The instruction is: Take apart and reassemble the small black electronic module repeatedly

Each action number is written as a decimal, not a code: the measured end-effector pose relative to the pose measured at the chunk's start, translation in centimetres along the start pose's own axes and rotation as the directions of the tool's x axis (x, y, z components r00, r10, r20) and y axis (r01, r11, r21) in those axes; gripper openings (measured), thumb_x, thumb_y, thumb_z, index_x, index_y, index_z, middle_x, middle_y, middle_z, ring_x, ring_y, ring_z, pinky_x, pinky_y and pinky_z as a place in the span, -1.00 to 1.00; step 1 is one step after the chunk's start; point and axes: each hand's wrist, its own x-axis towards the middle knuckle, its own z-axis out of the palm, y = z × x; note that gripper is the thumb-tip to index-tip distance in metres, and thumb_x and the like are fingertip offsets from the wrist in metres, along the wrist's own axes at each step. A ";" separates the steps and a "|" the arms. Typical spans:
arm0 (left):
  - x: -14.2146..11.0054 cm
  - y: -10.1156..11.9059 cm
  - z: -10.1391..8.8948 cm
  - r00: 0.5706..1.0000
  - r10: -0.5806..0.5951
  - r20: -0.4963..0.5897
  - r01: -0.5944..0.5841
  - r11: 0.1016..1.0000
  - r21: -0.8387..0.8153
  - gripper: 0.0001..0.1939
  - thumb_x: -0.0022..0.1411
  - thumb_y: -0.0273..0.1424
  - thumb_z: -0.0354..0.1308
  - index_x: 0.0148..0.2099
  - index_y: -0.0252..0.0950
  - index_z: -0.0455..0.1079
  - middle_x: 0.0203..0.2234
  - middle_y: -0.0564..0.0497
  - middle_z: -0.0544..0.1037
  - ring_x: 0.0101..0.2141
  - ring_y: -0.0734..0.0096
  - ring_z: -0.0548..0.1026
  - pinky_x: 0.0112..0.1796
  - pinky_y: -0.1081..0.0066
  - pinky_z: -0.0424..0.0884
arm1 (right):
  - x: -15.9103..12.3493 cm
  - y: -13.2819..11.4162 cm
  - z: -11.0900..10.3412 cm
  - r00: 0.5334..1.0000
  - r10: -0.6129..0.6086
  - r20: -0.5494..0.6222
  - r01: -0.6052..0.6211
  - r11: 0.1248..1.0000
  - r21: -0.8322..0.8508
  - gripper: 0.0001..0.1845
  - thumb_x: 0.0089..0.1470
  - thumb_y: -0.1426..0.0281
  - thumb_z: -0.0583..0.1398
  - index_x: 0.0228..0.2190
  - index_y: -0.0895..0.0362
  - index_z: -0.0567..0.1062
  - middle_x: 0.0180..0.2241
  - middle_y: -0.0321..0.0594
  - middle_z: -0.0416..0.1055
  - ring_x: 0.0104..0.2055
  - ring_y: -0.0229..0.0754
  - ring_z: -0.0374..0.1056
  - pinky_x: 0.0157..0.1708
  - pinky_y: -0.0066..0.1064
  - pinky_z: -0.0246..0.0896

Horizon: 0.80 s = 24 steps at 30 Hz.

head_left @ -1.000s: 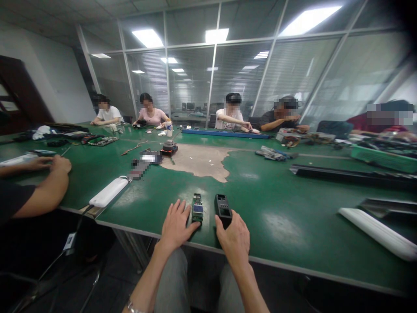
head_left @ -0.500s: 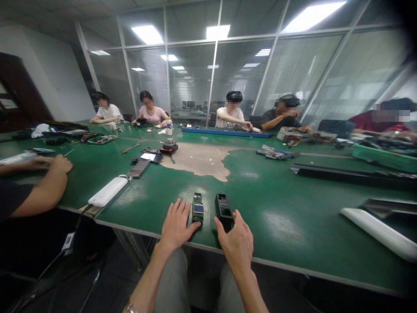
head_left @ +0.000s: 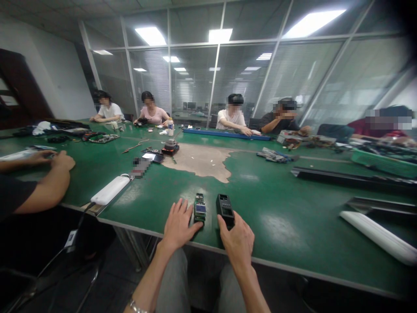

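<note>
In front of me on the green table lies a small green circuit board (head_left: 200, 210) with a dark blue display. My left hand (head_left: 178, 222) rests flat to its left with fingers stretched out, the thumb at the board's near end. A little to the right lies a black plastic housing (head_left: 224, 205) with rectangular cutouts in its face. My right hand (head_left: 238, 237) has thumb and fingers around the housing's near end, which they partly hide. The board and the housing lie side by side, apart from each other.
A white power strip (head_left: 110, 190) lies at the table's left front edge. Beyond sits a bare brown patch (head_left: 202, 161) of tabletop. A white strip (head_left: 378, 237) and black channels (head_left: 345, 177) lie to the right. A person's arm (head_left: 48, 187) rests at left; several people sit opposite.
My right hand's thumb and fingers came slightly apart around the housing's near end, then closed in on it again. My left hand stays by the circuit board.
</note>
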 end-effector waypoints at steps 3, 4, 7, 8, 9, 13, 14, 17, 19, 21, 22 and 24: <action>0.0 -0.1 0.1 1.000 0.000 -0.009 0.000 1.000 0.000 -0.25 0.31 0.13 -0.05 0.31 -0.30 0.23 0.33 -0.20 0.16 0.34 -0.02 -0.01 0.29 -0.04 -0.08 | 0.2 -0.6 -0.3 1.000 -0.011 -0.014 0.012 0.999 0.049 -0.41 0.11 0.01 0.14 -0.02 0.20 0.45 -0.10 0.01 0.51 -0.06 0.08 0.40 -0.03 -0.20 0.13; -0.1 -0.2 0.2 1.000 0.000 -0.012 0.000 1.000 0.000 -0.26 0.31 0.12 -0.03 0.31 -0.29 0.23 0.33 -0.19 0.16 0.35 -0.02 -0.01 0.29 -0.03 -0.08 | 0.3 -0.9 -0.5 1.000 -0.016 -0.019 0.018 0.998 0.063 -0.41 0.10 0.01 0.14 -0.02 0.19 0.45 -0.10 0.00 0.51 -0.06 0.08 0.40 -0.03 -0.20 0.13; -0.1 -0.2 0.2 1.000 -0.005 -0.017 0.005 1.000 -0.006 -0.28 0.30 0.09 0.02 0.31 -0.27 0.24 0.33 -0.18 0.17 0.34 -0.01 -0.01 0.29 -0.03 -0.08 | 0.6 -2.2 -0.9 0.999 -0.040 -0.035 0.043 0.993 0.105 -0.43 0.10 0.02 0.15 -0.03 0.18 0.46 -0.09 -0.01 0.51 -0.04 0.07 0.39 -0.01 -0.19 0.12; -0.1 -0.2 0.2 1.000 -0.005 -0.019 0.005 1.000 -0.008 -0.29 0.30 0.09 0.03 0.31 -0.27 0.24 0.33 -0.17 0.18 0.34 0.00 0.00 0.29 -0.04 -0.08 | 0.7 -2.7 -1.0 0.998 -0.050 -0.036 0.054 0.992 0.118 -0.43 0.10 0.02 0.15 -0.03 0.18 0.46 -0.10 -0.02 0.51 -0.05 0.06 0.40 -0.01 -0.19 0.13; -0.2 -0.2 0.2 1.000 -0.005 -0.021 0.005 1.000 -0.009 -0.29 0.29 0.08 0.03 0.30 -0.26 0.24 0.33 -0.17 0.18 0.34 0.00 0.00 0.29 -0.04 -0.08 | 0.8 -3.2 -1.1 0.997 -0.061 -0.035 0.065 0.990 0.128 -0.44 0.10 0.02 0.15 -0.04 0.17 0.46 -0.10 -0.02 0.52 -0.05 0.05 0.40 -0.01 -0.19 0.13; -0.3 -0.2 0.2 1.000 -0.003 -0.027 0.003 1.000 -0.002 -0.30 0.29 0.07 0.04 0.29 -0.28 0.26 0.31 -0.18 0.20 0.34 0.00 0.02 0.29 -0.04 -0.06 | 0.8 -5.0 -1.2 0.994 -0.103 -0.023 0.105 0.982 0.157 -0.47 0.11 0.04 0.15 -0.05 0.16 0.47 -0.14 -0.04 0.53 -0.09 0.02 0.41 -0.02 -0.20 0.13; -0.3 -0.2 0.3 1.000 -0.003 -0.029 0.003 1.000 -0.001 -0.30 0.29 0.07 0.04 0.29 -0.28 0.26 0.31 -0.18 0.21 0.34 -0.01 0.02 0.28 -0.04 -0.05 | 0.7 -5.5 -1.1 0.994 -0.109 -0.019 0.111 0.980 0.163 -0.47 0.11 0.04 0.16 -0.05 0.16 0.47 -0.14 -0.04 0.53 -0.09 0.02 0.41 -0.02 -0.20 0.13; -0.3 -0.2 0.3 0.999 -0.003 -0.036 0.003 1.000 0.000 -0.31 0.29 0.06 0.05 0.29 -0.27 0.25 0.31 -0.18 0.20 0.34 0.00 0.02 0.28 -0.04 -0.05 | 0.6 -6.5 -1.0 0.993 -0.115 -0.002 0.114 0.978 0.172 -0.50 0.11 0.05 0.17 -0.07 0.15 0.47 -0.15 -0.05 0.53 -0.10 0.01 0.40 -0.01 -0.19 0.11; -0.3 -0.2 0.2 0.999 -0.002 -0.033 0.002 1.000 0.000 -0.31 0.29 0.05 0.05 0.29 -0.27 0.25 0.31 -0.18 0.20 0.34 0.00 0.02 0.28 -0.05 -0.05 | 0.4 -7.1 -0.9 0.993 -0.119 0.010 0.115 0.978 0.171 -0.52 0.11 0.06 0.16 -0.09 0.14 0.48 -0.16 -0.06 0.53 -0.11 0.00 0.40 0.00 -0.19 0.09; -0.3 -0.2 0.0 1.000 -0.001 -0.029 0.001 1.000 0.000 -0.33 0.30 0.04 0.05 0.29 -0.28 0.25 0.31 -0.18 0.20 0.34 0.00 0.02 0.28 -0.05 -0.05 | 0.3 -7.6 -0.8 0.992 -0.126 0.020 0.121 0.979 0.167 -0.54 0.12 0.07 0.16 -0.09 0.13 0.48 -0.17 -0.07 0.53 -0.11 -0.01 0.41 0.01 -0.20 0.07; -0.3 -0.2 -0.1 1.000 0.000 -0.026 0.000 1.000 -0.001 -0.33 0.31 0.03 0.04 0.29 -0.28 0.25 0.31 -0.18 0.20 0.34 0.01 0.01 0.29 -0.05 -0.05 | 0.2 -7.7 -0.8 0.991 -0.128 0.024 0.123 0.979 0.161 -0.54 0.13 0.07 0.16 -0.09 0.13 0.48 -0.16 -0.07 0.53 -0.11 -0.02 0.41 0.02 -0.20 0.06; -0.3 -0.1 -0.2 1.000 0.000 -0.018 0.000 1.000 -0.006 -0.34 0.32 0.02 0.03 0.30 -0.26 0.23 0.31 -0.18 0.20 0.34 0.01 0.01 0.28 -0.05 -0.05 | 0.0 -8.0 -0.6 0.990 -0.134 0.039 0.127 0.982 0.141 -0.55 0.14 0.08 0.15 -0.08 0.12 0.47 -0.16 -0.08 0.53 -0.10 -0.02 0.41 0.02 -0.21 0.05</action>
